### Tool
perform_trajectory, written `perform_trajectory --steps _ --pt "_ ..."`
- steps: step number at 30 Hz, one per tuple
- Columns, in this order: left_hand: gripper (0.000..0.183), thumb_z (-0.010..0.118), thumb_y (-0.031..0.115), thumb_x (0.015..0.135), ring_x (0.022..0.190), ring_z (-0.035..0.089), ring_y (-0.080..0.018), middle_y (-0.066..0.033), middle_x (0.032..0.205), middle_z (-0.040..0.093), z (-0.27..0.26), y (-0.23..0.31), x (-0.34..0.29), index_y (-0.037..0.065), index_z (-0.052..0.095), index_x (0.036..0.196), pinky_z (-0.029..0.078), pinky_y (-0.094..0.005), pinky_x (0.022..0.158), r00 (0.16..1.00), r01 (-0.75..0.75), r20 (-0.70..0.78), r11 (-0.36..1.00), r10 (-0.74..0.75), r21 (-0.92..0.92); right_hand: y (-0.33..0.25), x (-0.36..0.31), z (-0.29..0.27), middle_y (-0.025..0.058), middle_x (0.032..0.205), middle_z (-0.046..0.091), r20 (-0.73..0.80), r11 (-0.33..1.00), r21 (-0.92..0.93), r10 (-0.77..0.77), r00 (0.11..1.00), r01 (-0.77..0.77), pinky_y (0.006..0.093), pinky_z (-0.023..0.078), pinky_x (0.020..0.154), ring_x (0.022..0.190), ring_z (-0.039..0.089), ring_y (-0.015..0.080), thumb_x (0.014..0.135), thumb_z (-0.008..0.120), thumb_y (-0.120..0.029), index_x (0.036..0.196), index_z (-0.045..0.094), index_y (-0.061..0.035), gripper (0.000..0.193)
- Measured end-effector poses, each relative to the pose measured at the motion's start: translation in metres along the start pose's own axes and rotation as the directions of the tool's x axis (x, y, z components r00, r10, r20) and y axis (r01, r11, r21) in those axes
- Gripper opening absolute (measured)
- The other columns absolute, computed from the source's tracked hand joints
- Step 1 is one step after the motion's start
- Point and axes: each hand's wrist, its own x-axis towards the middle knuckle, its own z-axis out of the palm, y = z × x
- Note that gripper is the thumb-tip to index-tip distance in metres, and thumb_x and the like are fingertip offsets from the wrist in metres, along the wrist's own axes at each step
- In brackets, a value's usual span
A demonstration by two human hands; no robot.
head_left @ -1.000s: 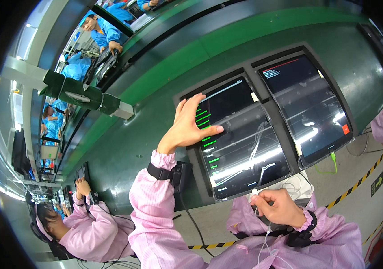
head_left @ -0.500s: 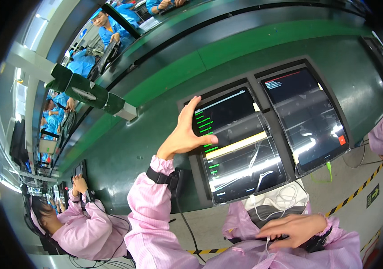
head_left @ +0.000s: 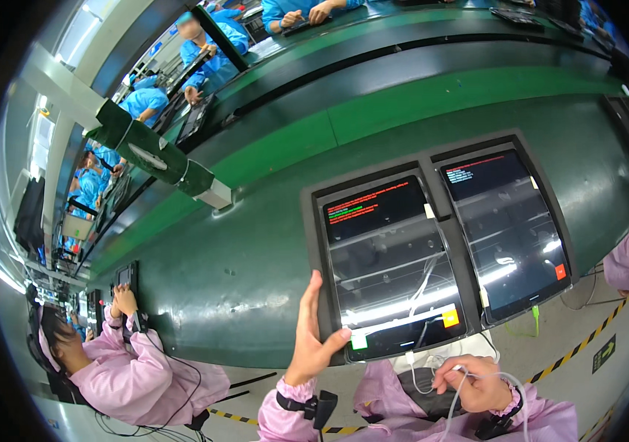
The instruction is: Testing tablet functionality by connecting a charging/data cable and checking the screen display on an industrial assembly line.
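Observation:
Two dark tablets lie side by side in a grey foam tray (head_left: 313, 243) at the near edge of the green bench. The left tablet (head_left: 395, 280) shows red and green text lines at its top, a green square low on the left and an orange square low on the right. My left hand (head_left: 308, 342) is beside its lower left corner, fingers spread, thumb tip at the green square. In front of the bench, my right hand (head_left: 472, 379) has its fingers curled round a white cable (head_left: 517, 384). A white plug is in the left tablet's near edge. The right tablet (head_left: 509, 236) has a red square.
A green-wrapped post (head_left: 145, 151) stands at the back left. A co-worker in pink (head_left: 134, 368) sits at the left, and another pink sleeve (head_left: 627, 254) shows at the right. People in blue work across the bench. A green cable (head_left: 535, 315) leads from the right tablet.
My left hand has come down from the left tablet's upper side to its lower left corner. That screen went from a green list to red text with coloured squares. My right hand's fingers have curled and risen.

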Motion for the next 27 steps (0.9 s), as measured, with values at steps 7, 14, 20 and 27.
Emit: perform_trajectory --steps 7,14,20,27 --pt "0.087 0.07 0.009 0.069 0.138 0.01 -0.0299 -0.0221 0.146 0.013 0.003 0.005 -0.008 -0.002 0.019 0.139 0.007 -0.0377 0.111 0.999 0.043 0.002 0.998 -0.043 0.045 0.003 0.007 0.0 0.0108 0.075 0.065 -0.017 0.996 -0.043 -0.074 0.997 0.073 0.0254 0.052 0.059 0.064 0.064 0.0153 0.086 0.048 0.002 0.098 0.056 0.0037 0.014" --pt "0.091 0.072 0.007 0.066 0.138 0.01 -0.0296 -0.0215 0.147 0.012 0.004 0.007 -0.007 -0.001 0.018 0.139 0.007 -0.0373 0.111 0.998 0.051 0.024 0.994 -0.053 0.1 0.006 0.007 -0.001 0.0108 0.076 0.065 -0.073 0.998 -0.007 -0.062 0.995 0.062 0.0252 0.052 0.058 0.063 0.063 0.0139 0.086 0.051 0.0 0.1 0.057 0.0019 0.015" --pt "0.077 0.068 0.006 0.072 0.136 0.016 -0.0282 -0.0198 0.144 0.021 0.007 0.007 -0.001 -0.003 0.025 0.136 0.011 -0.0361 0.11 0.998 0.034 -0.045 0.999 -0.032 0.037 0.002 0.01 -0.007 0.0114 0.08 0.066 -0.011 0.968 -0.217 -0.129 0.992 0.124 0.0246 0.051 0.063 0.069 0.064 0.0161 0.075 0.055 0.005 0.106 0.059 0.0023 0.031" --pt "0.057 0.061 0.003 0.08 0.131 0.029 -0.025 -0.0173 0.138 0.035 0.012 0.0 0.025 -0.004 0.034 0.13 0.019 -0.0346 0.108 0.971 0.12 -0.207 0.993 -0.121 -0.017 0.009 0.011 -0.016 0.0131 0.079 0.064 -0.149 0.98 -0.2 -0.049 0.988 0.018 0.0237 0.049 0.057 0.061 0.062 0.0145 0.077 0.048 0.008 0.094 0.063 0.0032 0.023"
